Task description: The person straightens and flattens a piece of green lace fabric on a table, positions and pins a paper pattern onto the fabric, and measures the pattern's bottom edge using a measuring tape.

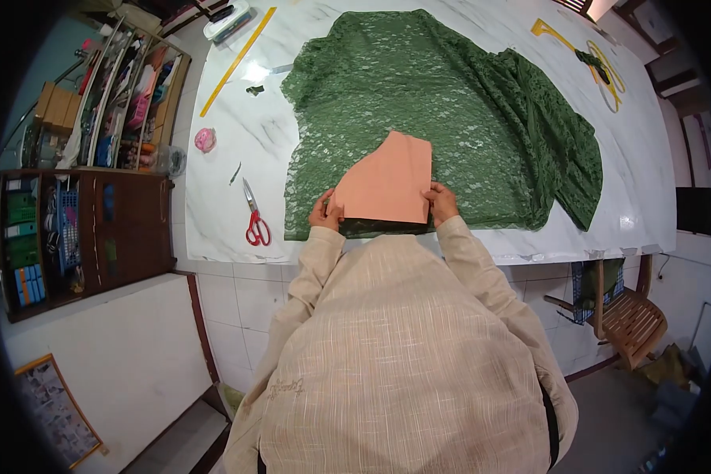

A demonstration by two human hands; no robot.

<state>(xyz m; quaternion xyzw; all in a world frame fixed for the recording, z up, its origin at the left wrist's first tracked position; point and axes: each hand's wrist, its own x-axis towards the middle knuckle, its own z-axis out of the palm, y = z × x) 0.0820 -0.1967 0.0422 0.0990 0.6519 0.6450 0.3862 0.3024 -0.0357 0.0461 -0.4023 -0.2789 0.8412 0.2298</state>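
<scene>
A salmon-coloured pattern piece [387,180] with one curved side lies over green lace fabric [395,87], close to the table's front edge. My left hand [325,212] grips its lower left corner, fingers closed on the edge. On the opposite side, my right hand [441,201] pinches the piece's right edge. A dark strip shows under its lower edge. The lace is spread flat in the middle and bunched into folds at the right. Red-handled scissors [256,221] rest on the table to the left of my left hand.
On the white marbled table [249,158] lie a yellow ruler [237,63], a pink ball-like item [205,140], green scraps and a plastic box [227,22]. A yellow curved ruler [557,39] is at the far right. A wooden chair [628,320] stands below right, shelves [126,95] at left.
</scene>
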